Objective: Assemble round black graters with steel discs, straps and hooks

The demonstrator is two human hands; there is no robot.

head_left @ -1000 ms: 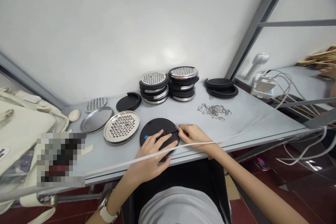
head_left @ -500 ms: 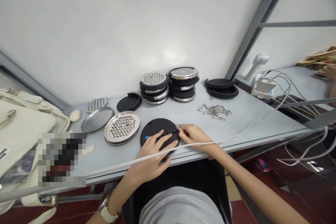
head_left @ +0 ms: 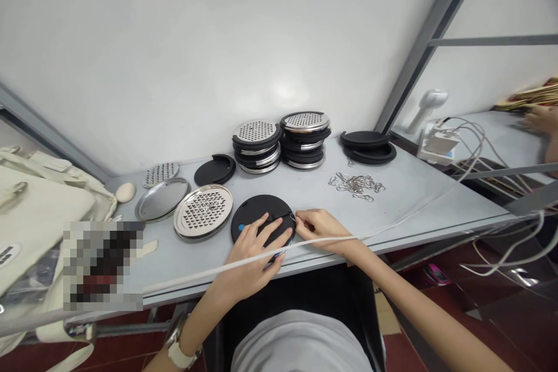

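Observation:
A round black disc (head_left: 257, 207) with a small blue dot lies at the table's front edge. Across its lower part my left hand (head_left: 253, 253) rests with the fingers spread. My right hand (head_left: 320, 229) pinches a small wire hook (head_left: 292, 217) at the disc's right edge. Behind my right hand lies a loose pile of similar metal hooks (head_left: 357, 183). A round metal grater plate (head_left: 203, 211) is to the left of the disc.
Two stacks of black-rimmed graters (head_left: 256, 148) stand near the wall. Black round covers (head_left: 368, 148) lie at the back right, another (head_left: 214, 170) further left. A white cable (head_left: 392, 226) crosses the view over my hands. At the far right, another person's hand (head_left: 543, 121) shows.
The black disc has shifted slightly left and turned a little under my left hand. The wire hook now sits over the disc's right edge, still pinched by my right hand.

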